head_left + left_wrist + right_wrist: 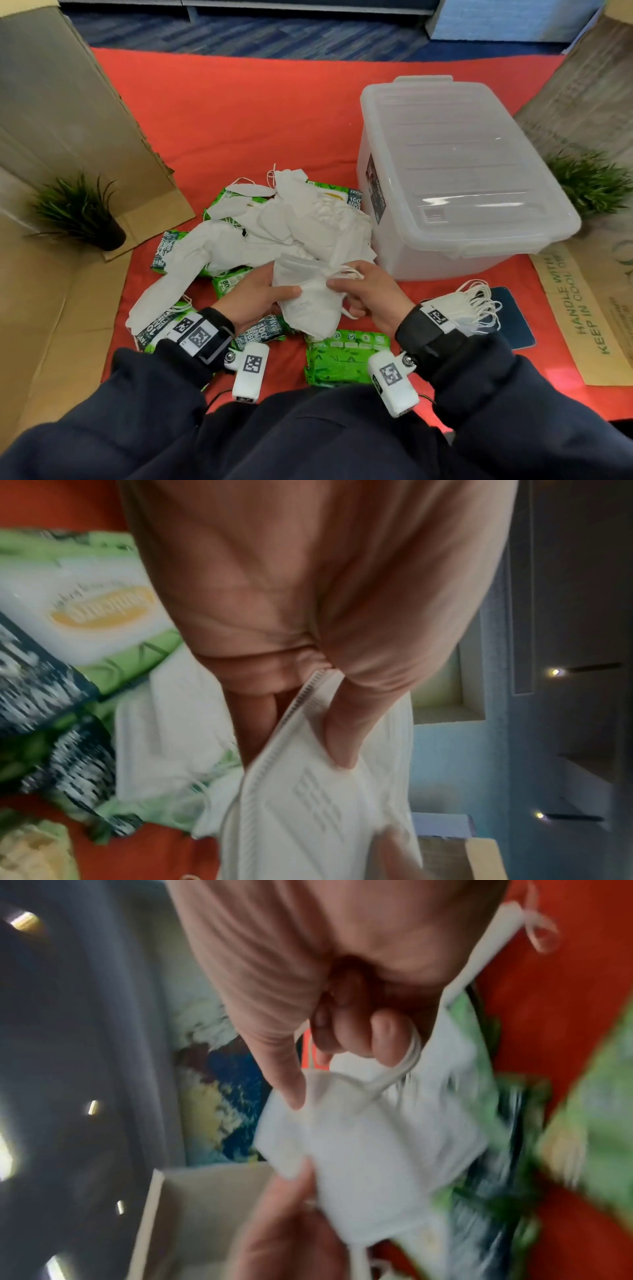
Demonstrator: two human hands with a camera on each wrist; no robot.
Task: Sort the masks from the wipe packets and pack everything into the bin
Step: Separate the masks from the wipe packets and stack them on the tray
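I had both hands together on one folded mask (pixel 308 301): my left hand (pixel 255 296) pinched its near edge between thumb and fingers, and my right hand (pixel 368 298) gripped the far side with an ear loop (pixel 409 1053) hooked round a finger. The pile of masks (pixel 274 219) and wipe packets (pixel 346 356) lay just beyond and beneath my hands; the bin (pixel 455 178), lid on, stood beyond my right hand. I judged the loop could snag neighbouring masks and drag them along.
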